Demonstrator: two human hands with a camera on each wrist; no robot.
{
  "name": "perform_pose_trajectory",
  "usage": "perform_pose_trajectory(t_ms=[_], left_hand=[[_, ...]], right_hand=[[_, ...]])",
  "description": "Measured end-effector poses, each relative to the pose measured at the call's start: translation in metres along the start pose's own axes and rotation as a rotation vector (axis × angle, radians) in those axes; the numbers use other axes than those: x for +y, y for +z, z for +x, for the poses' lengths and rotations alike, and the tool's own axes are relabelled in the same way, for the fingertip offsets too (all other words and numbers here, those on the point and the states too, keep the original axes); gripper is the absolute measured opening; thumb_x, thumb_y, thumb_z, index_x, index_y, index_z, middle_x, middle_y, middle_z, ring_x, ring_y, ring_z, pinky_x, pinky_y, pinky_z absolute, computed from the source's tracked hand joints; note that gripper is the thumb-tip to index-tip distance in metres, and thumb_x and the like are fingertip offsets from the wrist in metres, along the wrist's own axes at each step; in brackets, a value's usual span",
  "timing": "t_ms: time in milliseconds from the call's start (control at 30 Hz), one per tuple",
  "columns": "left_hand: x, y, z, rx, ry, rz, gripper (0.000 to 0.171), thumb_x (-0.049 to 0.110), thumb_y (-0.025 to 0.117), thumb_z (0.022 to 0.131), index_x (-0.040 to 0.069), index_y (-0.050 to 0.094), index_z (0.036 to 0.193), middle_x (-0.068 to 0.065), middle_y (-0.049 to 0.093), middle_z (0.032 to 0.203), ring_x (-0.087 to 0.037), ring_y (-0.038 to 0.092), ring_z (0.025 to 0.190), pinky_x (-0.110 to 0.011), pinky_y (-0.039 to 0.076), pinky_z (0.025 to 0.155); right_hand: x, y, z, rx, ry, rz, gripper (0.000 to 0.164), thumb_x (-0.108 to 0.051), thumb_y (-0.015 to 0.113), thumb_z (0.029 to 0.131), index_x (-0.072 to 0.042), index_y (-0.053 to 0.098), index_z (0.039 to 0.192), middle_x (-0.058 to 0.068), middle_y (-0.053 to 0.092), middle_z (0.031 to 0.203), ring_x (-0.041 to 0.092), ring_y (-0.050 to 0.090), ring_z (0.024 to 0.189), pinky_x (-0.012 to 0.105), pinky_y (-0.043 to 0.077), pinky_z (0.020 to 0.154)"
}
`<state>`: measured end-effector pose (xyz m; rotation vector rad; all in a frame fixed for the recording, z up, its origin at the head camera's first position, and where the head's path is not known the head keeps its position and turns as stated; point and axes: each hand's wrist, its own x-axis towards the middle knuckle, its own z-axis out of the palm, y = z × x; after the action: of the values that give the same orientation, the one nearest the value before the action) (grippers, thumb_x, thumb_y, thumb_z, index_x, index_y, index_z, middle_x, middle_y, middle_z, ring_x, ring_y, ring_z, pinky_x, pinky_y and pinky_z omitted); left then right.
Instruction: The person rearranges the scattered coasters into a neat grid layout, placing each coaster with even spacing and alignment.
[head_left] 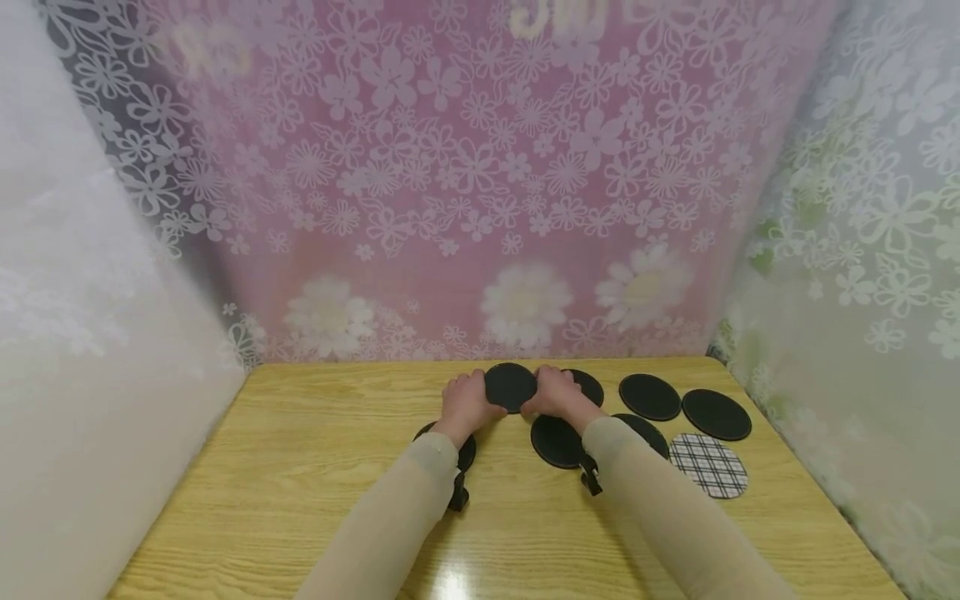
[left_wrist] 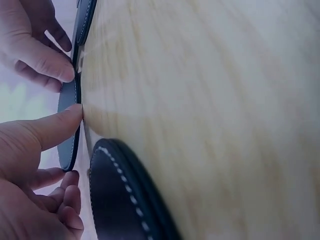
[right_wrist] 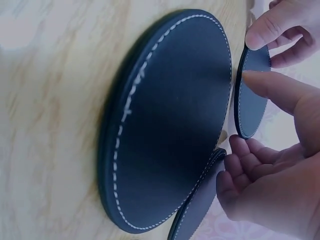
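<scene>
At the table's back edge, both hands grip a round black coaster (head_left: 511,387) with light stitching round its rim. The left hand (head_left: 468,402) has its left side, thumb on the face and fingers round the edge. On the opposite side the right hand (head_left: 557,390) does likewise. Seen from the left wrist, the held coaster (left_wrist: 67,147) appears nearly edge-on. Another black coaster (head_left: 467,454) lies partly hidden under the left wrist. A stitched black coaster (right_wrist: 170,120) fills much of the right wrist view, near the right hand (right_wrist: 280,165).
More black coasters lie to the right: one behind the right hand (head_left: 589,387), one partly under the right sleeve (head_left: 647,429), and two farther right (head_left: 649,397). A plaid coaster (head_left: 708,465) lies before them. Flowered curtains (head_left: 480,183) enclose the wooden table (head_left: 300,467) on three sides.
</scene>
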<state>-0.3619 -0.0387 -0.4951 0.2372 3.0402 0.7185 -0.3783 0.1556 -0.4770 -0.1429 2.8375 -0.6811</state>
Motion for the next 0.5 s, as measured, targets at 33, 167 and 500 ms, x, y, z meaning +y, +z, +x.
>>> perform_pose_trajectory(t_ms=[33,167,500], left_hand=[[-0.001,0.000,0.000,0.007,0.004,0.004,0.081,0.044,0.094,0.090,0.001,0.061,0.150,-0.024,0.067,0.138,-0.046,0.060,0.130,-0.059,0.047,0.111],[-0.004,-0.002,0.001,0.053,0.016,0.017,0.082,0.043,0.094,0.091,0.001,0.059,0.152,-0.025,0.065,0.139,-0.047,0.059,0.130,-0.060,0.047,0.111],[-0.014,-0.012,-0.006,0.094,0.016,-0.007,0.081,0.042,0.095,0.090,0.005,0.061,0.154,-0.023,0.065,0.141,-0.047,0.059,0.132,-0.064,0.044,0.112]], right_hand=[[0.000,0.000,0.001,-0.002,-0.006,0.015,0.079,-0.025,0.091,0.088,0.006,0.056,0.151,0.026,0.059,0.149,0.053,0.048,0.137,0.075,0.034,0.116],[0.000,0.002,0.002,0.007,-0.072,0.127,0.073,-0.016,0.088,0.089,0.011,0.055,0.148,0.029,0.059,0.145,0.049,0.057,0.134,0.067,0.044,0.114],[-0.007,0.006,0.001,0.001,-0.114,0.293,0.077,-0.008,0.085,0.095,0.011,0.044,0.157,0.032,0.051,0.156,0.048,0.054,0.144,0.058,0.049,0.113]])
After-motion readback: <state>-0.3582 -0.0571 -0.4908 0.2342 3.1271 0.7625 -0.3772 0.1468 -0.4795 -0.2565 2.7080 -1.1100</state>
